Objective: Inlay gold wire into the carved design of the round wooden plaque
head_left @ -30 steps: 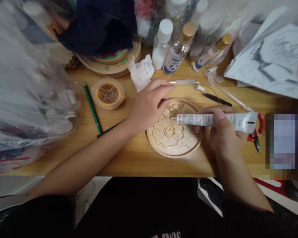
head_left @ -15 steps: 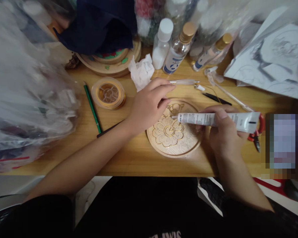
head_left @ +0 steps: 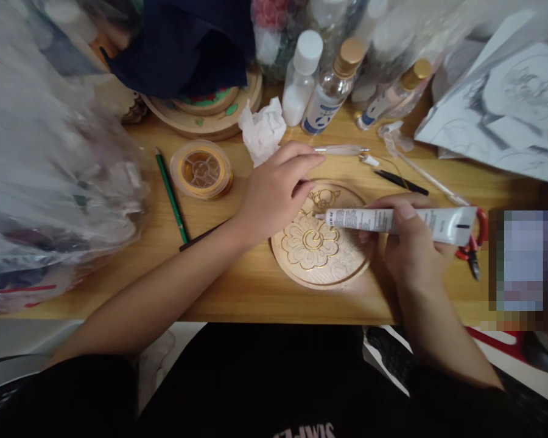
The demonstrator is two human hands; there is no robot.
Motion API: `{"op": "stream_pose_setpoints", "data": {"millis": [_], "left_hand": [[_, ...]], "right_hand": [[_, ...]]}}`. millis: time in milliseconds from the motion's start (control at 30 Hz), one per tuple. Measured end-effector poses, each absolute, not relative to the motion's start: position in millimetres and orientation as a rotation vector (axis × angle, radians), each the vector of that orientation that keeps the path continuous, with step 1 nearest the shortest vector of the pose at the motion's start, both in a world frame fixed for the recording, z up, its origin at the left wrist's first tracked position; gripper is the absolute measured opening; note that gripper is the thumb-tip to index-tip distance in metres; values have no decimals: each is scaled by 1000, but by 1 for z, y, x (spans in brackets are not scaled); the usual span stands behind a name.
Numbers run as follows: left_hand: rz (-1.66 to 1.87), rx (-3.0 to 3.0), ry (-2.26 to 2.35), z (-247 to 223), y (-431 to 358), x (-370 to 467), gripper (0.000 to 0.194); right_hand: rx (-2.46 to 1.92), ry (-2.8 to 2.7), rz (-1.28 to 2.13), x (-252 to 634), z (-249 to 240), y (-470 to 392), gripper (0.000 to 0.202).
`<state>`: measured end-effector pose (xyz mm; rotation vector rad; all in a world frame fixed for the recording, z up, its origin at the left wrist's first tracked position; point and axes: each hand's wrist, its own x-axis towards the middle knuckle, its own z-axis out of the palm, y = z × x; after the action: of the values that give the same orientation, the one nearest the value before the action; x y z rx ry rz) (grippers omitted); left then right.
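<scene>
A round wooden disc [head_left: 322, 277] with gold outlines of a flower lies on the table. My right hand [head_left: 413, 243] is wrapped round a white tube [head_left: 360, 219], its nozzle pointing left at the top of the flower. The tube lies nearly level above the right part of the disc. My left hand [head_left: 278, 191] rests at the disc's upper left edge, fingers bent and apart, nothing visible between them. Part of the disc's left side is hidden beneath it.
Left of the disc are a wire spool [head_left: 201, 170] and a green pencil [head_left: 171, 198]. Behind stand crumpled tissue [head_left: 262, 131] and bottles [head_left: 326, 91]. Black tweezers [head_left: 402, 182] and red-handled pliers [head_left: 472, 255] lie right. A plastic bag [head_left: 59, 182] fills the left side.
The whole view has shifted very slightly. Both hands keep nearly the same pose, and the tube's nozzle stays near the top of the flower.
</scene>
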<state>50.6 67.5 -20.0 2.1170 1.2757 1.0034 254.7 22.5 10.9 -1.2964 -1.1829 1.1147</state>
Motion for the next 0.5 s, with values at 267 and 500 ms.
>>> {"op": "stream_pose_setpoints", "data": {"millis": [267,500], "left_hand": [[1021,2109,1266,-21,68,51,29],[1009,2115,1287,-21,68,51,27]], "right_hand": [[-1233,-1291,1158,260,6,24,20],[-1224,-1291,1160,259,6,23,20]]}}
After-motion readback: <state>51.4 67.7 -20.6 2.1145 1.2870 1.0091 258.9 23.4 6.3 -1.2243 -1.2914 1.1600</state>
